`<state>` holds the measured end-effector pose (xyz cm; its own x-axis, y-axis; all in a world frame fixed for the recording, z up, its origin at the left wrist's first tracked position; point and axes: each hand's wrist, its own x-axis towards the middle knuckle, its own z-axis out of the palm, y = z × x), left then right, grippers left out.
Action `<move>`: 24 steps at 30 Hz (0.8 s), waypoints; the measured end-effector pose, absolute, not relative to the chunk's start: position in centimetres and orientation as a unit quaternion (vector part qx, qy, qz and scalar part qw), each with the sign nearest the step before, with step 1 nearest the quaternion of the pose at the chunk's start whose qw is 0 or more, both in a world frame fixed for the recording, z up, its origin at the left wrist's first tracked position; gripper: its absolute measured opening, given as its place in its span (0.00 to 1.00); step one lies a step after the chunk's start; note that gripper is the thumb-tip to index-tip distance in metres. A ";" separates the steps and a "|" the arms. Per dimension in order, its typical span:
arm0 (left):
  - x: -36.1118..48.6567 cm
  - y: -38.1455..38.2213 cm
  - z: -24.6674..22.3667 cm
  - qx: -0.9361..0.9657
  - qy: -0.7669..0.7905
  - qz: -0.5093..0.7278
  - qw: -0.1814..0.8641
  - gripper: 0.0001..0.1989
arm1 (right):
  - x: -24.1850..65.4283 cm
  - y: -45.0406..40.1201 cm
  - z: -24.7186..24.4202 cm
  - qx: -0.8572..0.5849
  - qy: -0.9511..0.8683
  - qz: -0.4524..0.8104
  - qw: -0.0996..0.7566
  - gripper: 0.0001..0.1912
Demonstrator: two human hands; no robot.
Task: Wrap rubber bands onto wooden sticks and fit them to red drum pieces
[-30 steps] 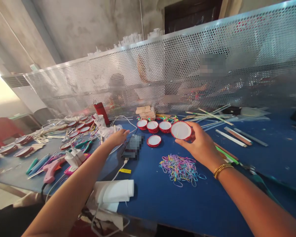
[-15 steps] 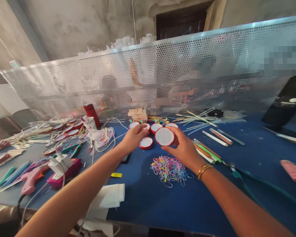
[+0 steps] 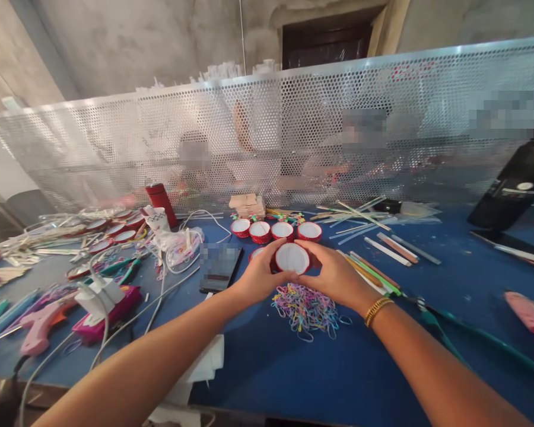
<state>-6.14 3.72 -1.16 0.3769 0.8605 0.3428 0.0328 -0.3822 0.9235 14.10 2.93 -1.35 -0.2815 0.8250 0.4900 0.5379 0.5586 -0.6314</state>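
Between my two hands is a small toy drum with a red rim and a white round face turned up toward me. My left hand grips its left edge, thumb at the near side. My right hand has thumb and fingers closed round the right edge. Just behind stands a row of several similar red drums, with small green and red bits at their backs. Another drum is partly hidden by my left hand. Below the held drum lies a heap of coloured elastic loops.
A black phone lies left of my hands. Further left are a pink glue gun, a white plug adapter, cables and a red flask. Glue sticks and teal-handled pliers lie right. A perforated metal screen stands behind.
My left hand has come from the drums at the back to the held drum, which both hands now grip. The drum has moved slightly down and left. The phone is now uncovered.
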 end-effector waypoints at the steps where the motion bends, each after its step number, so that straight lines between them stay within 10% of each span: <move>1: -6.3 3.8 -1.0 0.698 0.311 0.455 0.457 0.39 | 14.2 2.9 -1.2 -0.428 -0.781 0.185 0.415 0.39; 24: -7.9 2.3 3.0 0.820 0.324 0.365 0.298 0.35 | 14.9 1.6 1.5 -0.350 -0.780 0.256 0.452 0.34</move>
<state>-7.94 2.34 3.00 0.5242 0.7486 0.4061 0.3131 -0.6128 0.7255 14.94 1.56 1.49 -0.3467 0.7764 0.5264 0.3137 0.6248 -0.7149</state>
